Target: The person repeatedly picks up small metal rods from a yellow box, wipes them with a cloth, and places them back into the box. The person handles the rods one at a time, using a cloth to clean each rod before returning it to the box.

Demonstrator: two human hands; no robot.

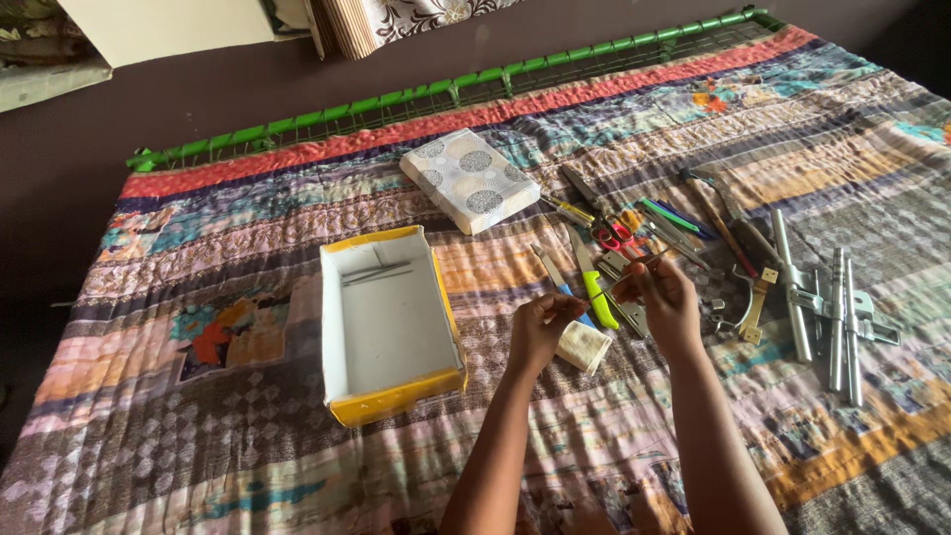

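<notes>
My left hand (540,327) and my right hand (666,297) are raised over a patchwork quilt (248,416), fingers pinched together. Between them runs what looks like a thin thread or wire, too fine to make out clearly. Under my hands lie a knife with a lime-green handle (592,282), a blue-handled tool (555,277) and a small folded white cloth (582,346). To the left of my left hand stands an open yellow box with a white inside (388,322), holding a thin grey rod.
A patterned white packet (470,179) lies behind the box. Red-handled scissors (614,235), screwdrivers, a hammer (715,213) and several metal bars and clamps (832,312) spread to the right. A green metal rail (446,89) borders the far edge of the bed.
</notes>
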